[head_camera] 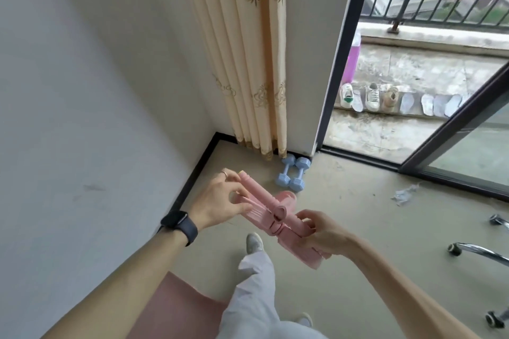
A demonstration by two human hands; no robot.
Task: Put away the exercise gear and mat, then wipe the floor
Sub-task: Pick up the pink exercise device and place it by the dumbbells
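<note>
I hold a pink pedal resistance band in the air above the floor with both hands. My left hand pinches its upper foam handle and the stretch cords beside it. My right hand grips the lower end, fingers curled round the pink foam. Two light blue dumbbells lie side by side on the floor in the corner, just past the band and below the curtain. A corner of the pink mat shows on the floor at the bottom, by my left forearm.
A white wall runs along the left, with a beige curtain in the corner. The open sliding door leads to a balcony with shoes. A crumpled scrap lies on the floor. Chrome chair legs with castors stand at the right.
</note>
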